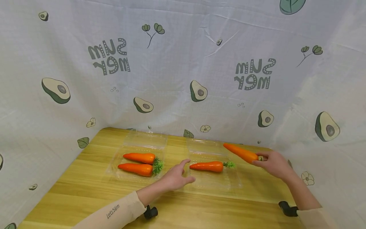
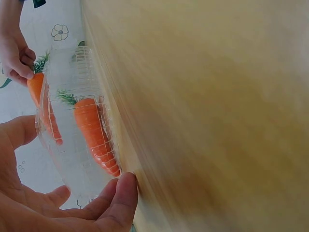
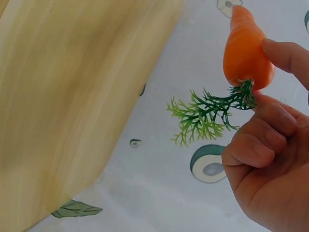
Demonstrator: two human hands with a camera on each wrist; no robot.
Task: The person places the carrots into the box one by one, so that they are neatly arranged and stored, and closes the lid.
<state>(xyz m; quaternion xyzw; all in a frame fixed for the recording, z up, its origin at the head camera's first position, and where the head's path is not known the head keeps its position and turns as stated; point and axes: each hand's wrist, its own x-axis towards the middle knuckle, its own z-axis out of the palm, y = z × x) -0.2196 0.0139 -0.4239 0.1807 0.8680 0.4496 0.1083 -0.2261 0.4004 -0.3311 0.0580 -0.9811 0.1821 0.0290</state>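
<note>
My right hand pinches an orange carrot near its leafy end, holding it up over the right side of the table with its tip pointing left. In the right wrist view, green fronds hang from the carrot's thick end. My left hand has its fingers spread at the left edge of a clear plastic container. Inside that container lies another carrot, tip to the left. In the left wrist view, the fingertips are right by the container's edge, below this carrot's tip.
To the left, a second clear container with its lid folded back holds two carrots side by side. The right container's clear lid also lies open toward the back. A printed cloth encloses the wooden table.
</note>
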